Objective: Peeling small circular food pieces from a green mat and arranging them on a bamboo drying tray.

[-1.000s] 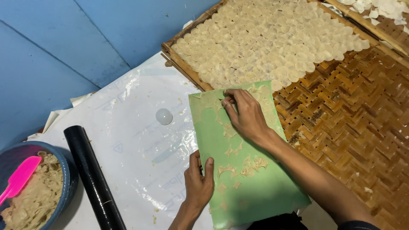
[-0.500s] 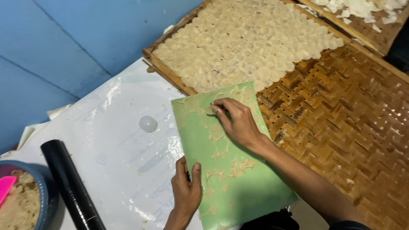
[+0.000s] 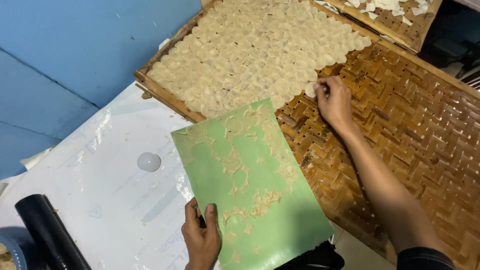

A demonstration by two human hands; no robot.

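A person works over one green sheet (image 3: 250, 190) patched with pale dough scraps and round cut-out marks, which lies with its far end resting on the edge of a large woven bamboo tray (image 3: 400, 130) and its near end over a white plastic-covered surface (image 3: 100, 200). Two hands are in view. The left hand (image 3: 201, 239) lies at the sheet's near left edge, palm down, fingers close together and pressed flat on the green surface, the wrist coming in from the bottom of the frame. The right hand (image 3: 334, 100) is stretched out over the tray on a long, nearly straight forearm in a dark sleeve, its fingertips pinched on one thin pale disc (image 3: 311, 90) at the edge of the disc layer (image 3: 260, 50). That layer holds too many overlapping discs to count, and fills the tray's far left part; the near right part is bare weave. A second woven tray (image 3: 400, 20) with a few white pieces sits at the top edge. One white round disc (image 3: 149, 161) lies alone on the plastic, well apart from the sheet, and one black roller (image 3: 47, 235) rests at the lower left, beside a bowl's rim (image 3: 10, 252).
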